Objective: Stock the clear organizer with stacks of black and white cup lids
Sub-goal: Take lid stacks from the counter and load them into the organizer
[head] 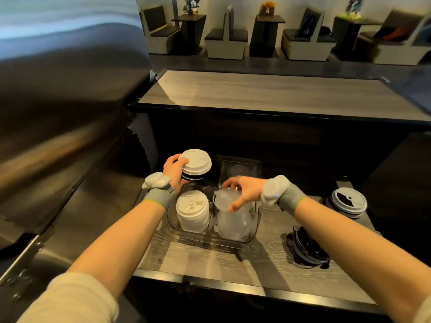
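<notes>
A clear organizer (233,241) stands on the grey wood counter. Its near-left compartment holds a stack of white lids (192,210); its near-right compartment holds a stack of clear lids (233,220). My left hand (173,170) grips a stack of lids (196,165), white on top and black beneath, held above the far-left compartment. My right hand (245,190) rests its fingers on the top of the clear lid stack. The far-right compartment (240,169) looks empty.
To the right on the counter stand a stack of black lids with a white lid on top (348,202) and a low pile of black lids (307,249). A raised wood ledge (268,94) runs behind. A steel surface (58,136) lies to the left.
</notes>
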The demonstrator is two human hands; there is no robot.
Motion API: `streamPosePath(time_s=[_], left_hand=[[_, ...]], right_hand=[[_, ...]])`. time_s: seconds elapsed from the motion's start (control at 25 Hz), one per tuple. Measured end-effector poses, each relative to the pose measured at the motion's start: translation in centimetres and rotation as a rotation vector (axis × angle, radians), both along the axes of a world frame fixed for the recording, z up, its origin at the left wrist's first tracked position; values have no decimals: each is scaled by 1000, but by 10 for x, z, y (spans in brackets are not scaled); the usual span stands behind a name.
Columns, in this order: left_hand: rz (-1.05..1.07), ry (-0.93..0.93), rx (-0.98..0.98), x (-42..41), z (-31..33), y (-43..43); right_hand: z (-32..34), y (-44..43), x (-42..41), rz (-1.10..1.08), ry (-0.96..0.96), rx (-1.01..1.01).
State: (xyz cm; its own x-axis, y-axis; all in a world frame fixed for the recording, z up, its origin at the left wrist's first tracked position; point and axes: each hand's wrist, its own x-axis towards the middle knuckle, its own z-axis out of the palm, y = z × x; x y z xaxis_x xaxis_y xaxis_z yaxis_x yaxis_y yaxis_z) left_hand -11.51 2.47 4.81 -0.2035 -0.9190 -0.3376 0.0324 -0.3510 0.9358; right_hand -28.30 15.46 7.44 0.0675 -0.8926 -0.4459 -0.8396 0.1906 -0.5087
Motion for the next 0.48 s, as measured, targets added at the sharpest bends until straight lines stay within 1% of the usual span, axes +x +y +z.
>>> streamPosePath(time_s=[0.16, 0.2, 0.24, 0.32, 0.4, 0.48], left_hand=[[0, 20, 11, -3, 1, 11], [-1, 27, 17, -3, 0, 13], [-6, 31, 19, -2, 0, 15], [-23, 11, 15, 0, 0, 16], [-41, -18, 3, 3, 0, 16], [-77, -19, -16, 3, 2, 16]], right_hand=[[-29, 20, 8, 217, 338, -103], [-35, 23, 8, 263, 383, -121], [-39, 24, 6, 279, 387, -134], [-36, 20, 3, 197, 271, -202], [-22, 6, 2, 32, 127, -375], [-4, -11, 6, -88, -9, -556]])
